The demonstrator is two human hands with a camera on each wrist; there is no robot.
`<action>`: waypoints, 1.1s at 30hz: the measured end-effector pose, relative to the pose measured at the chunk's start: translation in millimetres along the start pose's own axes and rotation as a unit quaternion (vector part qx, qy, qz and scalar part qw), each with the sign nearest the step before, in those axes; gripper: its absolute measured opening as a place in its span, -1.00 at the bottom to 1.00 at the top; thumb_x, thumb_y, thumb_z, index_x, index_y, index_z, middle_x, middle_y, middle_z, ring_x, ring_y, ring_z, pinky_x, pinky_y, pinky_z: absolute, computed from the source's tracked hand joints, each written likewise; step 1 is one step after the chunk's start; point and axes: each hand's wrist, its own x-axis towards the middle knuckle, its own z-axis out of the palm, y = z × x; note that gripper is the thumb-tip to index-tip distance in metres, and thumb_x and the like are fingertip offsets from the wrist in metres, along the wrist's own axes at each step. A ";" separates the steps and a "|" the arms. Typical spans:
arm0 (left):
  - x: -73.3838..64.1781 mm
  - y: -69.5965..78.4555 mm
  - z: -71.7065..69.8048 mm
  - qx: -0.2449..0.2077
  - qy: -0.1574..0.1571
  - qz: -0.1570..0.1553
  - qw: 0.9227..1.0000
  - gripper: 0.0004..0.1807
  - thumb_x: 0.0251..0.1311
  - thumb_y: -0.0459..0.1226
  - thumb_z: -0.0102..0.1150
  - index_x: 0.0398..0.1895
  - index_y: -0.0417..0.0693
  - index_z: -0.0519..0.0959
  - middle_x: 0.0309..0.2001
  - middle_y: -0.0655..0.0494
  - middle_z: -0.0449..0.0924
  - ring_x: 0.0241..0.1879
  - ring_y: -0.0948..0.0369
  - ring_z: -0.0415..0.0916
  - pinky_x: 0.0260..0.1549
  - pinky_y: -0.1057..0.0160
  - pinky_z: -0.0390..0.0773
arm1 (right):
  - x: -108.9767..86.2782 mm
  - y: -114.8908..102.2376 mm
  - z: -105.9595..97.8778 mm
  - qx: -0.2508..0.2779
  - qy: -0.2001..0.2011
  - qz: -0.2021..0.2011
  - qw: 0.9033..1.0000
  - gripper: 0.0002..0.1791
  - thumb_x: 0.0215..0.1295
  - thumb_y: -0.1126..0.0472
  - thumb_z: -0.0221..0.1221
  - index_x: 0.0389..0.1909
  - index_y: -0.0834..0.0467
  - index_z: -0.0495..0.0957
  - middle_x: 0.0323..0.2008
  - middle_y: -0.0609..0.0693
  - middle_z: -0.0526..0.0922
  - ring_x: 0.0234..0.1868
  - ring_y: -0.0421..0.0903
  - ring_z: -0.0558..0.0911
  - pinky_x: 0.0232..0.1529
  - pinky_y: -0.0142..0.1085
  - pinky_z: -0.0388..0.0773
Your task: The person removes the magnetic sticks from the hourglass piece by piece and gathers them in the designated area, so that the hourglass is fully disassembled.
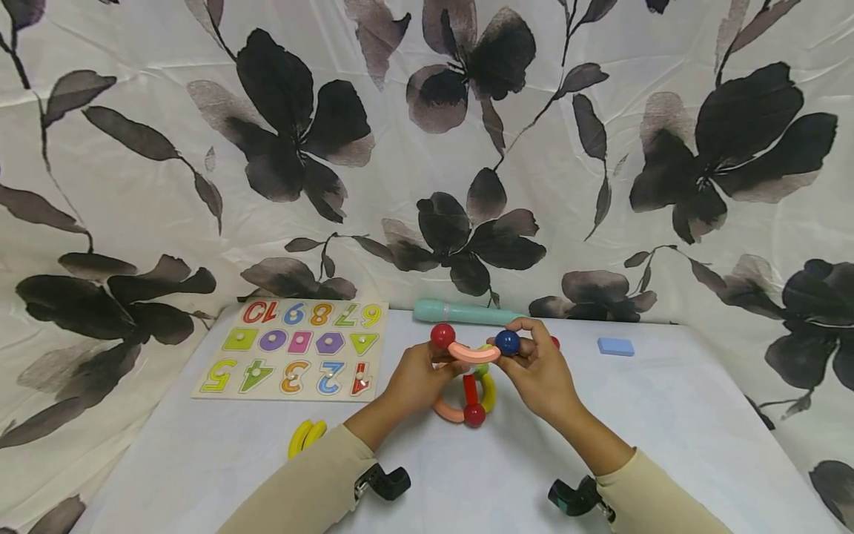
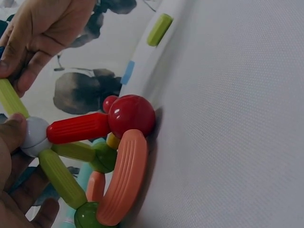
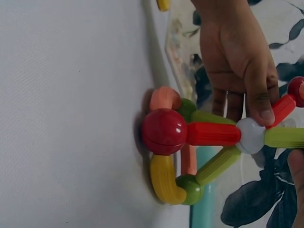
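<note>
A ball-and-stick toy frame stands on the table between my hands. Its white ball [image 2: 37, 137] joins a red stick [image 3: 214, 134], green sticks [image 2: 61, 178] and the pieces above. Below, a red ball [image 3: 164, 131], green balls [image 3: 190, 190] and curved orange [image 2: 124, 178] and yellow [image 3: 165, 180] sticks form the base. On top, a curved orange stick [image 1: 474, 353] spans from another red ball [image 1: 442, 336] to a blue ball [image 1: 508, 343]. My left hand [image 1: 422, 382] grips the frame, thumb against the white ball. With its fingertips, my right hand [image 1: 542, 374] pinches the blue ball.
A number-and-shape puzzle board [image 1: 275, 387] lies at the back left, with curved yellow sticks [image 1: 307, 436] in front. A teal cylinder [image 1: 467, 312] lies along the back edge. Toward the right are a blue block [image 1: 616, 346] and a green piece [image 2: 160, 29].
</note>
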 end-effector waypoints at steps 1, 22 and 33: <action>0.2 0.1 0.0 0.000 0.000 0.000 1.000 -0.66 0.27 -0.17 0.42 0.06 -0.07 0.67 0.00 0.06 0.74 0.13 0.02 0.63 0.09 -0.01 0.61 | 0.0 0.3 0.1 -0.003 0.000 0.000 1.000 -0.41 0.28 0.44 0.35 0.23 0.16 0.30 -0.01 0.16 0.74 0.02 0.06 0.74 0.01 -0.24 0.63; 0.4 0.5 -1.3 0.002 0.002 -0.006 1.000 -0.62 0.23 -0.12 0.45 0.07 -0.01 0.69 -0.06 0.13 0.76 0.10 0.03 0.65 0.19 -0.18 0.49 | -0.2 5.4 0.8 -0.072 0.002 -0.055 0.996 -0.38 0.37 0.33 0.30 0.40 0.11 0.35 0.03 0.16 0.72 -0.02 0.06 0.75 0.03 -0.15 0.63; 0.8 0.1 -1.6 -0.010 -0.003 -0.011 1.000 -0.70 0.24 -0.15 0.45 0.01 0.04 0.70 -0.09 0.18 0.76 0.08 0.07 0.65 0.19 -0.18 0.48 | -0.1 10.2 -14.3 -0.080 0.042 -0.048 0.995 -0.40 0.34 0.33 0.34 0.37 0.29 0.41 0.17 0.20 0.47 0.07 0.10 0.65 0.05 -0.37 0.60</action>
